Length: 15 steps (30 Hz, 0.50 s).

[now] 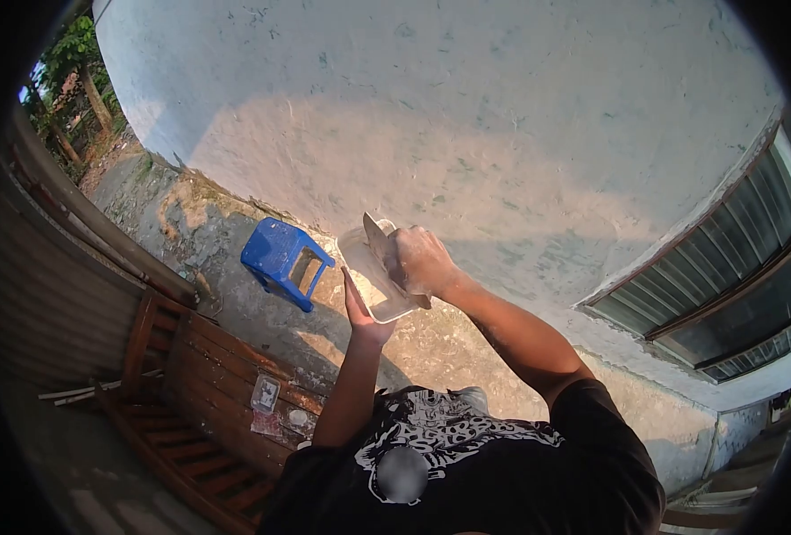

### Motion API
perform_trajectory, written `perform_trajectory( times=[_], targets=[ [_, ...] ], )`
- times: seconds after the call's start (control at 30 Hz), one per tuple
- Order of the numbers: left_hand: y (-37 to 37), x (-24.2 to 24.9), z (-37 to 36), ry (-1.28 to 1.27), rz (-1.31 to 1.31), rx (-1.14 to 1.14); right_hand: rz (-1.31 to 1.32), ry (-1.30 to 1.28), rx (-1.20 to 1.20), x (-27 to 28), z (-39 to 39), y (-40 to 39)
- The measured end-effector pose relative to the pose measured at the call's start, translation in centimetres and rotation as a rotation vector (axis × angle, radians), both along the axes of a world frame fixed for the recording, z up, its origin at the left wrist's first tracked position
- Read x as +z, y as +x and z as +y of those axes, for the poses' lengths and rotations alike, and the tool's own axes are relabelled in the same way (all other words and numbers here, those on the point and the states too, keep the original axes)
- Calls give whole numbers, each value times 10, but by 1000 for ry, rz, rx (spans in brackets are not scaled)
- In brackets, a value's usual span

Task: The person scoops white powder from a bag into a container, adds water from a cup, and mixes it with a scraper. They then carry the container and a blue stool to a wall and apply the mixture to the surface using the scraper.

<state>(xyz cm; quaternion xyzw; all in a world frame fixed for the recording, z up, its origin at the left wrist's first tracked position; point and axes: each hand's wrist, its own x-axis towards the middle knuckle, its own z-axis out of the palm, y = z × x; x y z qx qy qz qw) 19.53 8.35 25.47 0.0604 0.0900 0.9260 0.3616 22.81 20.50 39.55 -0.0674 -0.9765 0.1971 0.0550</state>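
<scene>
1 tub [352, 248]: left hand [368, 326] | 1 scraper [377, 239], apparently: right hand [425, 259]

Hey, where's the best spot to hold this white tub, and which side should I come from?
Probably the outer wall of the white tub at its near-left corner, coming from your left: the left hand supports it there, while the right hand and scraper occupy the open top from the right.

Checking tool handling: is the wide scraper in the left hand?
No, the right hand grips the scraper; the left hand holds the container.
</scene>
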Motion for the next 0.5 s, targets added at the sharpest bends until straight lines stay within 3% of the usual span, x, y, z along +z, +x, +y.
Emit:
perform_trajectory(
  times=[0.17,0.27,0.33,0.5],
  targets=[
    [0,-3,9,-22,-1,-14,104,-339,13,-7,-1,-3],
    [3,0,8,-43,3,-34,-3,-206,21,-13,15,0],
    [3,-5,10,-43,8,-4,186,68,-58,-15,22,5],
    [4,-5,13,-30,-14,-49,-9,122,-138,-4,21,10]
  ],
)
